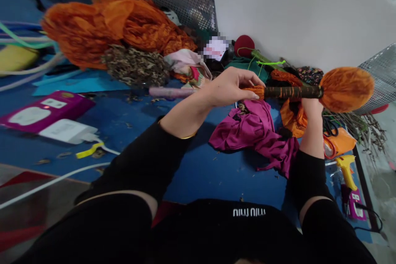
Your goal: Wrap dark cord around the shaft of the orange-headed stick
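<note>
My left hand (232, 86) pinches the orange-wrapped part of a dark stick (291, 92), which lies nearly level in the air. A round bulb of orange cloth (348, 89) caps its right end. Under the stick, beside the bulb, is my right hand (312, 106); its fingers are hidden behind the stick. A pale pink rod (169, 92) shows left of my left wrist; whether it joins the stick is unclear. Crumpled magenta cloth (253, 130) lies below my hands, and more orange cloth (292, 119) is close to my right hand.
Bunched orange fabric (123, 29) and dried plant matter (134, 65) lie at the back left. A purple power strip (46, 111) with a white adapter (66, 130) is on the blue tabletop (198, 173). A yellow glue gun (348, 171) lies at the right.
</note>
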`<state>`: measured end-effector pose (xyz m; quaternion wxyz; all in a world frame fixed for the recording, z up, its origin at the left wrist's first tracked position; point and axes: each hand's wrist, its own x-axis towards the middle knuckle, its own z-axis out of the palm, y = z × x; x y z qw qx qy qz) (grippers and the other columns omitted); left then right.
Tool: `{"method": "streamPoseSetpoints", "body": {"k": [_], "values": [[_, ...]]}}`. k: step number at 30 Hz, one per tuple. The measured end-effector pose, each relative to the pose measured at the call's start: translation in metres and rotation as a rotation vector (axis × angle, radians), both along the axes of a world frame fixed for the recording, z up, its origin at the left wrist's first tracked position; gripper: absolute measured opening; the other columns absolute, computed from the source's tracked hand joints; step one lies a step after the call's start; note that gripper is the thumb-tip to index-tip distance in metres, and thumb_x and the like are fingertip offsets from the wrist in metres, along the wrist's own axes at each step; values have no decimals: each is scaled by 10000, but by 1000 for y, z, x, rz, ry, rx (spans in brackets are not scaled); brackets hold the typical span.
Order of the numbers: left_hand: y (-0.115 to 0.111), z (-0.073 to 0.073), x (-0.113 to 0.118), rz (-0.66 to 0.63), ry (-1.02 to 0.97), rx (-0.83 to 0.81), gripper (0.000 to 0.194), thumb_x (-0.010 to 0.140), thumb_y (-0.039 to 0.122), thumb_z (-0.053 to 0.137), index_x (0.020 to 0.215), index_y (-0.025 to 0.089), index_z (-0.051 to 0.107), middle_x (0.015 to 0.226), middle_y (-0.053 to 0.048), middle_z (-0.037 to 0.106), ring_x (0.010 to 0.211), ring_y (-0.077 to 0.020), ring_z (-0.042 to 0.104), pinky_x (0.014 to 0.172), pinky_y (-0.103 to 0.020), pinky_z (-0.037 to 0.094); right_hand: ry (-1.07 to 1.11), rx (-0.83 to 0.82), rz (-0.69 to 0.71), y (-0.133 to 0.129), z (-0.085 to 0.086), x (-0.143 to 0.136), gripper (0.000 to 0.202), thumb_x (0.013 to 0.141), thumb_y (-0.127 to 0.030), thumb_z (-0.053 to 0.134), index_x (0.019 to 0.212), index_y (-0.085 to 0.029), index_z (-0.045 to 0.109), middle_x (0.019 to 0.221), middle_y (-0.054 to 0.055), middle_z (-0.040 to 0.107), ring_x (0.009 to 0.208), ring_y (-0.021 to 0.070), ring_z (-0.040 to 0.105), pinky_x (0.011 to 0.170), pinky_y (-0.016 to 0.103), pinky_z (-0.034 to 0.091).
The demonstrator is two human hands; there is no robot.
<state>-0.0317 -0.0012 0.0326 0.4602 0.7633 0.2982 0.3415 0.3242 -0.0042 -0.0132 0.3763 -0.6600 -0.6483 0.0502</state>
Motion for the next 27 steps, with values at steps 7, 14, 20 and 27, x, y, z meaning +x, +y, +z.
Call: {"method": "streamPoseSetpoints", "body": {"k": [7, 14, 20, 27], "values": [[-7, 4, 8, 79, -183, -19, 275, 757, 195, 720, 1015, 124, 782, 909, -79, 811, 795, -169, 726, 754, -310, 598, 604, -11, 532, -27, 9, -129, 337, 864, -569, 689, 790, -240, 680, 855, 23, 749, 1064, 221, 732, 1132, 417, 564], [5, -3, 13, 128, -250, -51, 291, 741, 185, 752, 1024, 124, 779, 857, -60, 806, 776, -172, 729, 762, -314, 593, 221, 145, 313, -60, 27, -154, 377, 983, -502, 611, 721, -234, 652, 691, -8, 602, 687, 153, 580, 691, 310, 505], [8, -10, 21, 93, -309, -127, 245, 760, 186, 769, 996, 126, 741, 866, -66, 806, 789, -176, 739, 785, -323, 591, 467, 471, 553, -62, 21, -166, 393, 996, -546, 604, 734, -259, 663, 892, 60, 672, 968, 236, 715, 929, 453, 600], [2, -22, 37, 219, -167, -50, 372, 768, 193, 750, 1133, 168, 685, 788, -2, 711, 760, -190, 714, 742, -314, 548, 885, 296, 234, -66, 16, -184, 448, 878, -601, 725, 684, -229, 567, 605, -54, 445, 511, 73, 288, 495, 259, 277]]}}
